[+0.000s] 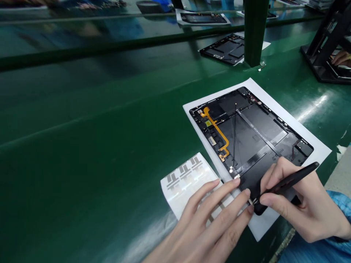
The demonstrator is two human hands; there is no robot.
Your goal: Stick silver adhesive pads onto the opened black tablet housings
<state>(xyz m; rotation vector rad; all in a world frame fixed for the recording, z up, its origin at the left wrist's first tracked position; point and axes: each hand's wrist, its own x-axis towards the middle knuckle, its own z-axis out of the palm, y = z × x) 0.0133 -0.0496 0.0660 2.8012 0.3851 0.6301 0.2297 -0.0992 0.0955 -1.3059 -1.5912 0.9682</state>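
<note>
Open tablet (246,135) lies on white paper (315,146), right side of green belt (82,146), close to its near edge. Your right hand (301,204) grips black tweezers (287,182), tips at the tablet's near corner. Your left hand (208,223) rests flat, fingers released, on the label sheet (183,179). The belt runs wide leftward.

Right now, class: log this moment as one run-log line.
left hand: on label sheet | right hand: grips tweezers, tip at tablet near corner | tablet: open, on paper
</note>
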